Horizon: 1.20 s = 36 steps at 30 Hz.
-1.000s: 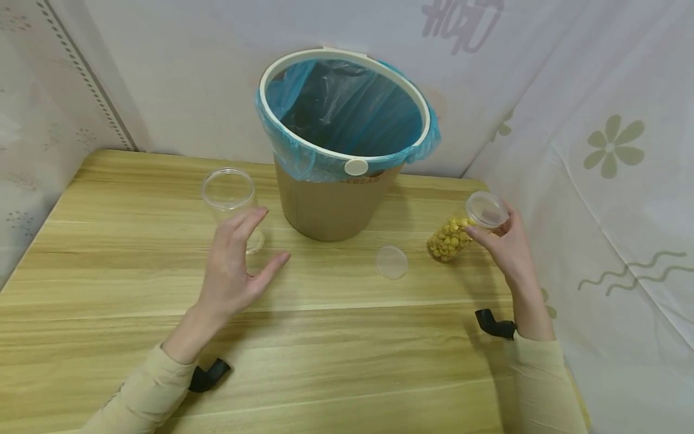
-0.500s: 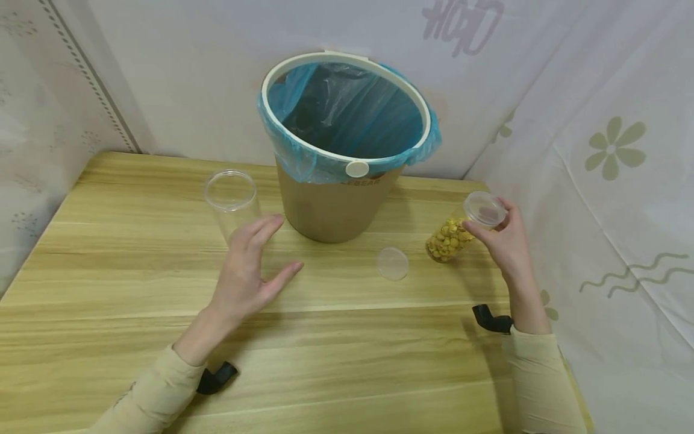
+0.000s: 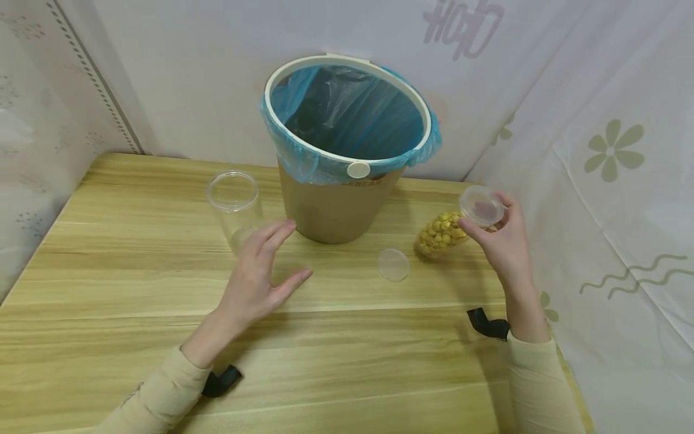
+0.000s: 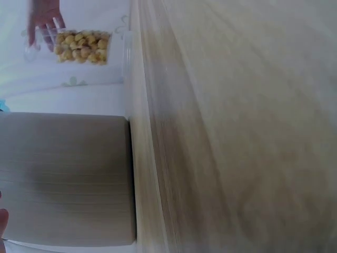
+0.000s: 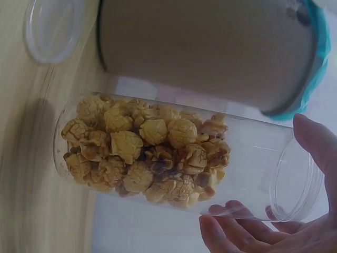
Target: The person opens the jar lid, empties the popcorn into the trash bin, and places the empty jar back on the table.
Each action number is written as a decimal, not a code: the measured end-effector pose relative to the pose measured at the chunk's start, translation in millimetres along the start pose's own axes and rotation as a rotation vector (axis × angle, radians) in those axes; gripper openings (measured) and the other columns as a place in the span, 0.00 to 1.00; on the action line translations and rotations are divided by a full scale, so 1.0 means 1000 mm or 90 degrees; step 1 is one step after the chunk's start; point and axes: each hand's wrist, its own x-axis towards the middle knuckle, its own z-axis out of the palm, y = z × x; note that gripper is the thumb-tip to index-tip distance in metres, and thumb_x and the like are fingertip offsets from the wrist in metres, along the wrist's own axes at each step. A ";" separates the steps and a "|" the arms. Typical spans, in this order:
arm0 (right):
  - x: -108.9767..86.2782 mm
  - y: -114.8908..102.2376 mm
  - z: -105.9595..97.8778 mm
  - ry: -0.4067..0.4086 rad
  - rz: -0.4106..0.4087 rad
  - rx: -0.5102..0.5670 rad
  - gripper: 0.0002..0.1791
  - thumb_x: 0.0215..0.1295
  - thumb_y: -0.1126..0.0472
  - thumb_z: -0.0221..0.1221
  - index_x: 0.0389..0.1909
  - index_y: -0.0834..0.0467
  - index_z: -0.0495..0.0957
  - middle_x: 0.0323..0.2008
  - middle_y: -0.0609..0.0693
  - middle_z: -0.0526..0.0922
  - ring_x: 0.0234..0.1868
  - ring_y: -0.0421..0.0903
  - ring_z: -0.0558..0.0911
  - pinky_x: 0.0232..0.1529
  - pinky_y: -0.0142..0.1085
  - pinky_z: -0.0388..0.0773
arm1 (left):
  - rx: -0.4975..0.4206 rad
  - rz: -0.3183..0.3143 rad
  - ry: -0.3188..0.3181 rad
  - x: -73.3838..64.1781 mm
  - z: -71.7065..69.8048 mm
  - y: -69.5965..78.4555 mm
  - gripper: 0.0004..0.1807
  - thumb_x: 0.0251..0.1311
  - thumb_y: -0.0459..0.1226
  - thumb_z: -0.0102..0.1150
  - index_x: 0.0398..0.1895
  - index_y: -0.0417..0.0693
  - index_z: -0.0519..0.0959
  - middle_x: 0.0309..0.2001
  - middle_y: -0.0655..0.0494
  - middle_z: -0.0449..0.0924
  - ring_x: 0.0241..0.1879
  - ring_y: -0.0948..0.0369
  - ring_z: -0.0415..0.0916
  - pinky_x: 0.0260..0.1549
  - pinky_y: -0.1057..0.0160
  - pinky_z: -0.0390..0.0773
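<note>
Popcorn jar (image 3: 440, 234) shifted left — gripped by right hand (image 3: 506, 246).

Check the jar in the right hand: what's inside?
Popcorn fills the lower part of the jar; above it the clear wall shows no popcorn. What sits in the middle can't be seen: outer pieces cover it.

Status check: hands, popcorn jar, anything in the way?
Right hand grips popcorn jar near its top; jar tilted, apparently off the table. Left hand empty. Loose lid flat on table, left of jar; likely no obstacle.
</note>
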 end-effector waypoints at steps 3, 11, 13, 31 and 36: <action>-0.006 -0.008 0.006 0.001 -0.027 0.015 0.50 0.58 0.56 0.75 0.77 0.54 0.56 0.67 0.54 0.69 0.63 0.48 0.76 0.51 0.21 0.76 | 0.002 -0.004 -0.006 -0.001 0.002 0.001 0.40 0.71 0.57 0.56 0.68 0.32 0.69 0.63 0.35 0.75 0.62 0.42 0.73 0.73 0.63 0.63; -0.020 -0.023 0.022 -0.041 -0.087 0.059 0.46 0.59 0.62 0.74 0.75 0.55 0.60 0.63 0.52 0.71 0.57 0.43 0.79 0.48 0.21 0.80 | -0.001 -0.011 -0.032 0.000 0.008 0.008 0.41 0.71 0.60 0.54 0.69 0.34 0.68 0.64 0.37 0.73 0.63 0.43 0.72 0.65 0.51 0.69; -0.023 -0.028 0.027 -0.059 -0.094 0.080 0.44 0.59 0.64 0.73 0.74 0.56 0.60 0.62 0.53 0.72 0.56 0.42 0.79 0.49 0.22 0.81 | -0.010 -0.012 -0.037 0.000 0.010 0.009 0.41 0.71 0.60 0.54 0.70 0.34 0.68 0.65 0.37 0.73 0.63 0.43 0.72 0.64 0.50 0.69; -0.048 -0.062 0.072 -0.173 -0.150 0.179 0.44 0.53 0.73 0.72 0.70 0.58 0.63 0.63 0.52 0.73 0.59 0.51 0.78 0.55 0.29 0.79 | -0.041 -0.044 -0.091 0.003 0.029 0.024 0.44 0.69 0.64 0.51 0.74 0.39 0.65 0.70 0.42 0.69 0.70 0.47 0.68 0.69 0.48 0.68; -0.053 -0.067 0.084 -0.203 -0.167 0.189 0.44 0.51 0.74 0.73 0.69 0.60 0.63 0.63 0.53 0.74 0.58 0.51 0.79 0.54 0.31 0.80 | -0.044 -0.044 -0.099 0.004 0.031 0.025 0.45 0.69 0.63 0.52 0.76 0.40 0.62 0.71 0.43 0.68 0.71 0.48 0.68 0.71 0.50 0.68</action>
